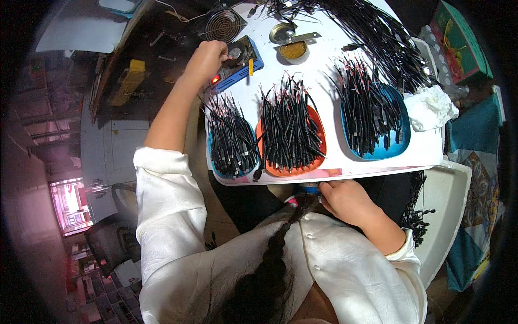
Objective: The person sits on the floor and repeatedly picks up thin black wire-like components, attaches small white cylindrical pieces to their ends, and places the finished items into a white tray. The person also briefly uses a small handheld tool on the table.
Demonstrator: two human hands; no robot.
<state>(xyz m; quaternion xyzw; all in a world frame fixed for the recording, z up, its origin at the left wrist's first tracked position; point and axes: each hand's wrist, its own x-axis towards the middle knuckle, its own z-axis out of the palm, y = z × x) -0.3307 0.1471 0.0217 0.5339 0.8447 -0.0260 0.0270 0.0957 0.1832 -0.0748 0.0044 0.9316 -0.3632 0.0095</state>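
My left hand (212, 53) reaches to the far left, its fingers pinched together beside a blue box-shaped device (241, 74) with a glowing red switch (216, 79). A small round grey pot (234, 53) sits on top of that device, close to my fingertips. Whatever is between those fingers is too small to make out. At the table's near edge, my right hand (348, 201) is low and closed, its fingers curled and partly hidden. A blue object (309, 189) lies just left of it. Three trays hold black cables with bared ends: a blue tray (232, 174), an orange tray (322, 141) and another blue tray (402, 141).
Behind the trays stand a round tin of amber material (294, 52), a metal strip (306, 38) and an open tin (281, 33). Loose black cables (372, 38) heap at the far right. Crumpled white tissue (431, 108) lies by the right edge; a fan (224, 26) stands far left.
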